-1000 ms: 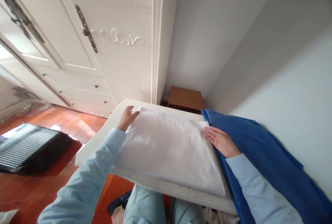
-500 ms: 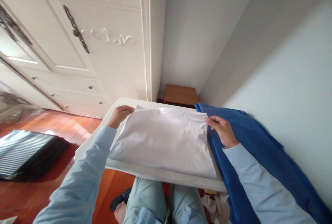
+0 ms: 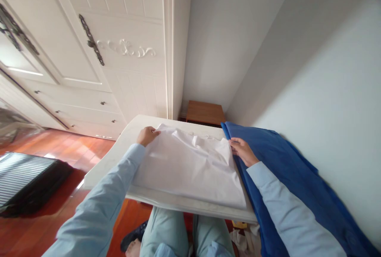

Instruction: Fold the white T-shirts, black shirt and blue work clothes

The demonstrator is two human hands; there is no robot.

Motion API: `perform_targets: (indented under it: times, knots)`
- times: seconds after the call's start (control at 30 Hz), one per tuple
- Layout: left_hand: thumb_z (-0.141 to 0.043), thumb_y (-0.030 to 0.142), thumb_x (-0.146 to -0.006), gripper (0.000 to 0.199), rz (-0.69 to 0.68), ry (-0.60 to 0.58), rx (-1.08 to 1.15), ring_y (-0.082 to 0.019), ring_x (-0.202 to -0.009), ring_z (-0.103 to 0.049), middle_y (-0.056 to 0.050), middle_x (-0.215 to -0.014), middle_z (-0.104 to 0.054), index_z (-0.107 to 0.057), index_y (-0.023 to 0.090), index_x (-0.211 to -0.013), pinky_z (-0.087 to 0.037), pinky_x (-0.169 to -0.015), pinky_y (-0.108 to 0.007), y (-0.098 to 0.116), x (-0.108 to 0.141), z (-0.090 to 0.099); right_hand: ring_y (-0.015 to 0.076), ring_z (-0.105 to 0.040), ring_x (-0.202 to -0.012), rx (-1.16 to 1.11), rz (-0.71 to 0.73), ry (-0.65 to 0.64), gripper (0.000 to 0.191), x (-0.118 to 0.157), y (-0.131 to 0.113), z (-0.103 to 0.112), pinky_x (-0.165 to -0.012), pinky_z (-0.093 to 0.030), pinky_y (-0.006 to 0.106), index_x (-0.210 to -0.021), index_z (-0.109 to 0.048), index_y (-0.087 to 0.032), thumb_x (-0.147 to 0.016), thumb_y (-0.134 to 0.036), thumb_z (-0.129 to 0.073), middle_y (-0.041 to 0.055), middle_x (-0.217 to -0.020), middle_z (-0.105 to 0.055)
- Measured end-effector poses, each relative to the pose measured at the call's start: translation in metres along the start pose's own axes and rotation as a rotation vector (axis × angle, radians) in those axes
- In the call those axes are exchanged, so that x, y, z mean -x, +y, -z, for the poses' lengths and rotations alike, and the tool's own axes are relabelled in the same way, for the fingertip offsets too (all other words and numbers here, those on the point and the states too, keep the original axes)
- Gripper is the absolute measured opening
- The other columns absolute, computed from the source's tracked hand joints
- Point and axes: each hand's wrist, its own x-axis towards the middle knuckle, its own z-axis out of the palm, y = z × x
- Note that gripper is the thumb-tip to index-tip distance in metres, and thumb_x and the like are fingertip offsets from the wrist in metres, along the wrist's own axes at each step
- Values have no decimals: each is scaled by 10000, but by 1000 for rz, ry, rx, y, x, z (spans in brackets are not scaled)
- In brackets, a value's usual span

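Pinch Lightly, Pull Gently

The left hand [image 3: 148, 136] pinches one far corner of the white cloth [image 3: 187, 169] between thumb and fingers. The right hand [image 3: 242, 150] seems to pinch the other far corner. The cloth lies on the white table [image 3: 117, 154], with wrinkles near the right hand. A soft, even pull sideways should smooth them best. Mind the blue cloth [image 3: 285, 165] just beside it, so it doesn't get grabbed too.

Your white cloth [image 3: 190, 165] lies spread on the table [image 3: 127, 134], its far edge rumpled and right half creased; it looks possibly double-layered.
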Motion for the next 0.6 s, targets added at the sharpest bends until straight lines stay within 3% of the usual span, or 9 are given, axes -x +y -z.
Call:
perform_targets:
  times: [0.17, 0.33, 0.47, 0.6]
  knots:
    - [-735, 359, -646, 151, -31, -56, 76, -215, -698, -615, -18, -629, -655, -708, 211, -658, -412, -612, -280, 16, 15, 18, 136, -632, -609, 40, 149, -71, 464, 7, -9, 7, -476, -459, 192, -956, -691, -161, -580, -301, -924, 20, -747, -736]
    - [-743, 457, -661, 287, -100, -91, 473, -146, -600, -529, 0, -640, -610, -671, 186, -725, -368, -549, -249, 19, 42, 45, 146, -633, -667, -74, 332, 15, 512, 11, -25, 20, -509, -465, 206, -1059, -681, -208, -627, -382, -894, 15, -866, -746]
    - [-765, 386, -584, 271, 75, 4, 451, -134, -528, -481, 27, -559, -546, -625, 193, -711, -323, -497, -238, 13, 37, 39, 144, -621, -613, -12, 195, 104, 381, -8, -16, 12, -490, -467, 211, -946, -655, -199, -619, -208, -850, -6, -768, -719]
    - [-778, 273, -537, 322, 154, 14, 399, -181, -618, -591, -21, -659, -651, -624, 200, -809, -414, -556, -257, 14, 27, 19, 163, -624, -587, 71, 111, 123, 336, -24, -4, -3, -525, -515, 257, -847, -608, -192, -591, -74, -791, 10, -701, -698]
